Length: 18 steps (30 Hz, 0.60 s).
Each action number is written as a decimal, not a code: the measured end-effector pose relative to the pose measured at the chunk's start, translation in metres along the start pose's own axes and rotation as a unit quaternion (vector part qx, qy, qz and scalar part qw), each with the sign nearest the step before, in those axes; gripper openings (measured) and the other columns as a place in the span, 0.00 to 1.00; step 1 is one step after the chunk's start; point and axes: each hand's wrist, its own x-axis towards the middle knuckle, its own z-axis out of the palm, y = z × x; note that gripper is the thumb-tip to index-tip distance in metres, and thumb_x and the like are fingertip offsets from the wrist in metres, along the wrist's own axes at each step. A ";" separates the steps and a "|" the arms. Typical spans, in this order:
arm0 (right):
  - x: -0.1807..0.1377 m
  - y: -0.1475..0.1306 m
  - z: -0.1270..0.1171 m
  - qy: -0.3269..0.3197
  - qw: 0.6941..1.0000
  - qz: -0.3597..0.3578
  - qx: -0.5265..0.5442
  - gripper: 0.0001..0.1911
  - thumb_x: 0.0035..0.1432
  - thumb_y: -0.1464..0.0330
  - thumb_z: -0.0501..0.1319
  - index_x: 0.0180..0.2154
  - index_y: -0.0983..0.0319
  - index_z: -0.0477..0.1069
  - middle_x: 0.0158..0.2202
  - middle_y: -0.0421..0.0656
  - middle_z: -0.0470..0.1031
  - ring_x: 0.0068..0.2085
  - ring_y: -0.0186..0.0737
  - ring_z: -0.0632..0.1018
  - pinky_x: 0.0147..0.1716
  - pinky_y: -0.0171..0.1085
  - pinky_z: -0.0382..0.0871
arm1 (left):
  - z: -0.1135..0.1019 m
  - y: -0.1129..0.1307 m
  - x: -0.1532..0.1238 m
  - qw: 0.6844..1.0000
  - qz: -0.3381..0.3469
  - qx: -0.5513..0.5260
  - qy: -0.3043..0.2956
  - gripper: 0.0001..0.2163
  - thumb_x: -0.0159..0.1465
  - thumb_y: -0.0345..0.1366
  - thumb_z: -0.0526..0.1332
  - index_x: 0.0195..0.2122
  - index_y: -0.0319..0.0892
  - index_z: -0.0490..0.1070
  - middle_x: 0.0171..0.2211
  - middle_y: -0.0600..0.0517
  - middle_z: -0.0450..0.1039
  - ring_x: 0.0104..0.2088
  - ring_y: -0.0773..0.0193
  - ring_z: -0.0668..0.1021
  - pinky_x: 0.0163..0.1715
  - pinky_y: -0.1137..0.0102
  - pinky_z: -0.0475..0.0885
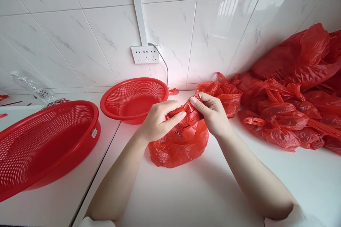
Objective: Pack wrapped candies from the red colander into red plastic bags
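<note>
Both my hands pinch a small red printed packet (pixel 189 117) with a crimped edge, held above the white table. My left hand (pixel 159 120) grips its left side, thumb on top. At its upper right corner, my right hand (pixel 213 112) is closed with thumb and fingers on the edge. Directly beneath lies an open red plastic bag (pixel 177 154), its mouth under the packet. The bag's contents are mostly hidden by my hands and the packet.
A red perforated basket (pixel 134 82) stands behind my left hand, and a larger one (pixel 93 113) sits at the left. Knotted red plastic bags (pixel 287 117) pile up on the right. A clear bottle (pixel 32 86) lies at the back left. A socket strip (pixel 145 55) is on the tiled wall.
</note>
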 end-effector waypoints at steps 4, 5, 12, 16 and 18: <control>-0.001 -0.001 -0.001 -0.025 0.998 -0.023 -0.046 0.17 0.62 0.54 0.57 0.32 0.61 0.71 0.29 0.40 0.72 0.30 0.34 0.73 0.27 0.32 0.68 | -0.003 -0.001 0.000 1.000 0.011 -0.018 -0.014 0.15 0.64 0.35 0.57 0.21 0.42 0.55 0.21 0.57 0.52 0.24 0.69 0.58 0.24 0.70 0.55; -0.001 -0.002 -0.002 -0.036 0.997 -0.033 -0.055 0.18 0.63 0.54 0.55 0.33 0.60 0.72 0.32 0.41 0.74 0.33 0.35 0.74 0.30 0.33 0.69 | -0.004 -0.001 0.000 1.000 0.012 -0.018 -0.023 0.16 0.63 0.35 0.58 0.21 0.42 0.54 0.21 0.57 0.51 0.23 0.69 0.58 0.24 0.70 0.55; -0.002 -0.004 -0.003 -0.052 0.995 -0.045 -0.078 0.14 0.54 0.57 0.66 0.29 0.61 0.74 0.28 0.41 0.75 0.29 0.37 0.76 0.27 0.35 0.72 | 0.006 0.001 -0.001 0.992 0.031 0.104 0.061 0.15 0.62 0.37 0.60 0.21 0.41 0.59 0.20 0.57 0.58 0.23 0.70 0.61 0.24 0.71 0.57; -0.001 -0.001 -0.002 -0.012 0.999 -0.019 -0.049 0.14 0.53 0.56 0.66 0.29 0.61 0.74 0.28 0.43 0.76 0.28 0.41 0.78 0.23 0.38 0.74 | 0.008 0.001 0.000 0.996 -0.036 0.058 0.050 0.10 0.61 0.42 0.62 0.29 0.42 0.69 0.27 0.54 0.71 0.29 0.67 0.72 0.30 0.72 0.67; -0.001 0.001 -0.002 0.003 0.999 -0.023 -0.038 0.14 0.54 0.56 0.66 0.30 0.61 0.74 0.28 0.43 0.76 0.27 0.41 0.78 0.24 0.38 0.74 | 0.005 0.000 0.000 0.997 -0.064 0.042 0.012 0.11 0.60 0.45 0.63 0.32 0.42 0.71 0.30 0.54 0.73 0.32 0.64 0.75 0.32 0.70 0.70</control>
